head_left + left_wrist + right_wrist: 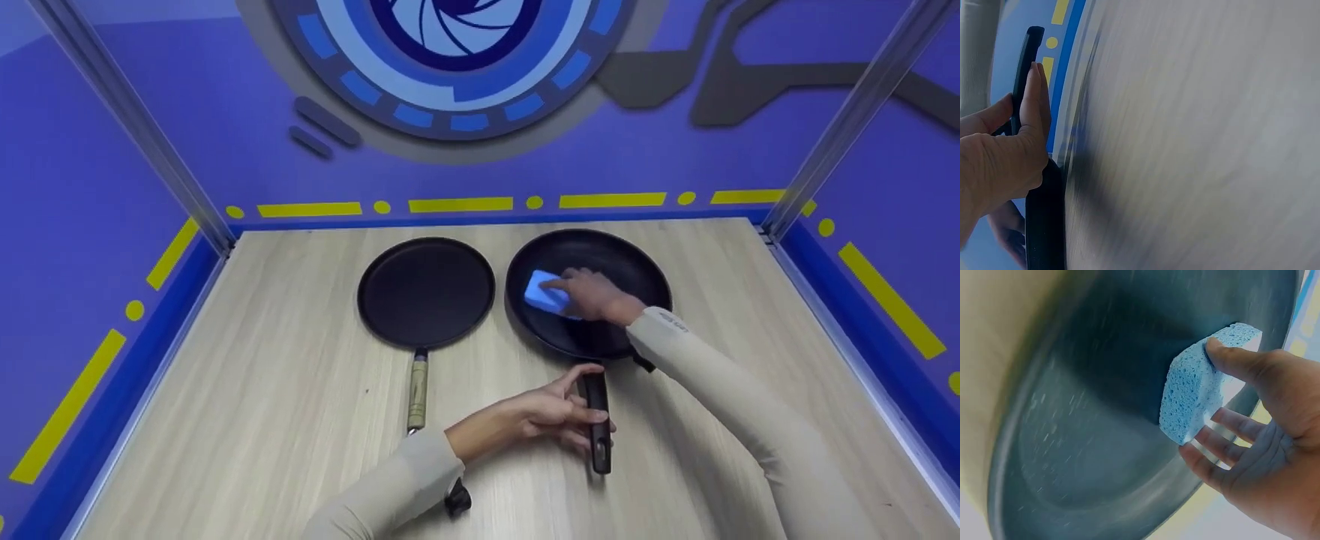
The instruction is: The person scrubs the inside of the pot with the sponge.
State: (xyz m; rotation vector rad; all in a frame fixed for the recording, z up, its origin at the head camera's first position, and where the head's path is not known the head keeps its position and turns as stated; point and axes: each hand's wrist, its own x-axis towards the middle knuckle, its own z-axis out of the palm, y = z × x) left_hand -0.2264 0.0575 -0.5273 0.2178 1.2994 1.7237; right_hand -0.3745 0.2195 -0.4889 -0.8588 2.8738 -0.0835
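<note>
A deep black frying pan stands at the back right of the wooden table. My left hand grips its black handle, thumb on the near side and fingers around it; the left wrist view shows the handle edge-on between thumb and fingers. Inside the pan, my right hand holds a light blue sponge against the surface. From the right wrist, the porous sponge is pinched between thumb and fingertips, tilted over the dark pan floor, where light specks or streaks show.
A flat black griddle pan lies left of the frying pan, its wood-look handle pointing toward me. The left forearm crosses over that handle's end. Purple-blue panels with yellow dashes border the table at back and sides.
</note>
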